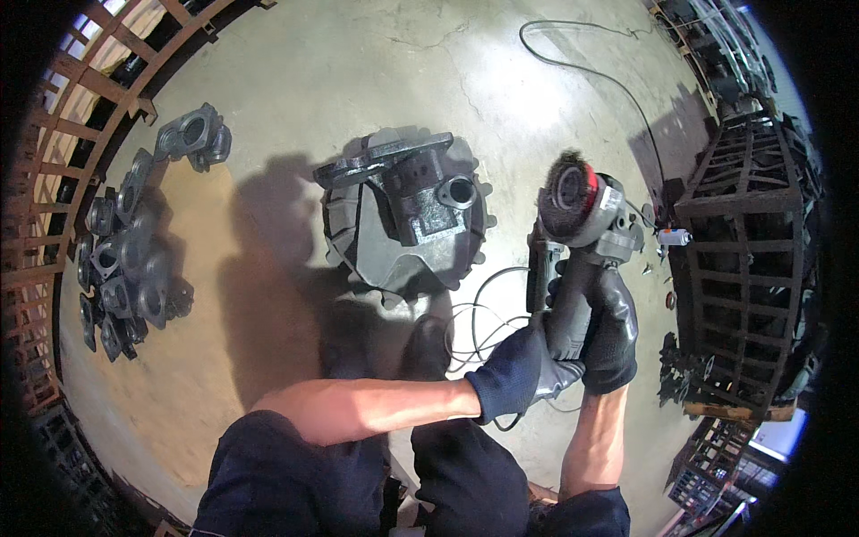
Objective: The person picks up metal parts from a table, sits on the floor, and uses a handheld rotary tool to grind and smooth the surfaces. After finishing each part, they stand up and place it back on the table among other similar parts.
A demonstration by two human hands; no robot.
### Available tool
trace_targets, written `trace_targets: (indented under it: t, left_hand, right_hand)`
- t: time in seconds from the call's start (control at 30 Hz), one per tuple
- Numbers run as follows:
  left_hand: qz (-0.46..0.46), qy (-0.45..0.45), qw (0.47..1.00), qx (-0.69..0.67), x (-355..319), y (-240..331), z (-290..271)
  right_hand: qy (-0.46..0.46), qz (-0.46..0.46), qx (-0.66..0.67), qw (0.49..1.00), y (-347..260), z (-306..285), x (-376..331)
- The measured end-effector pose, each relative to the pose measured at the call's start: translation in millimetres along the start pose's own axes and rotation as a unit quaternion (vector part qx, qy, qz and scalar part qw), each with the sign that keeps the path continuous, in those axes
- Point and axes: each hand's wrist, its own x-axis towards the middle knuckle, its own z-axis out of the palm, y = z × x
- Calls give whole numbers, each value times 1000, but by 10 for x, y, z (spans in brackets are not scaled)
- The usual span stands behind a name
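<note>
An angle grinder [570, 324] with a dark wire brush [565, 192] and a red ring at its head is held up at the right of the middle. My left hand [534, 362], in a dark glove, reaches across and is closed round the lower end of its body. Higher on the body, by the head, my right hand [613, 327] is wrapped round it in a black glove. To the left, a dark metal casting [416, 197] with a flange and a round port rests on a round, notched metal base [376, 246]. The brush is apart from the casting.
Several dark metal castings [130, 259] lie grouped on the floor at the left. A cable [617, 76] curves over the far floor; loose cable loops [488, 313] lie near the base. Metal cage racks [747, 251] stand at the right, with a spray can [674, 237] beside them.
</note>
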Motion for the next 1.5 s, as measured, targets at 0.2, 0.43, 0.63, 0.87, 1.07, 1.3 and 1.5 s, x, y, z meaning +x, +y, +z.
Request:
trace_targets:
  t: [0.2,0.43,0.63,0.87,1.07,1.3,1.5]
  left_hand:
    - [119,-29,963,-239,256,-643,349]
    - [118,-39,983,-135,185,-474,184]
    - [189,18,970,-150,132,-337,192]
    - [74,-134,948,-280,112,-240,-110]
    - [97,-78,987,-99,219,-300,6]
    - [130,-50,965,-223,359,-464,114]
    - [131,-5,985,-113,345,-430,-48]
  right_hand:
    - [-7,-44,-146,988,-159,165,-3]
    - [65,-69,-198,976,-130,261,-19]
    - [61,-29,-221,973,-191,265,65]
    - [-98,55,-111,987,-319,185,178]
    - [-79,5,-464,882,-313,287,307]
    - [-109,-41,-517,848,-243,339,453]
    - [-136,-68,-541,827,-278,489,531]
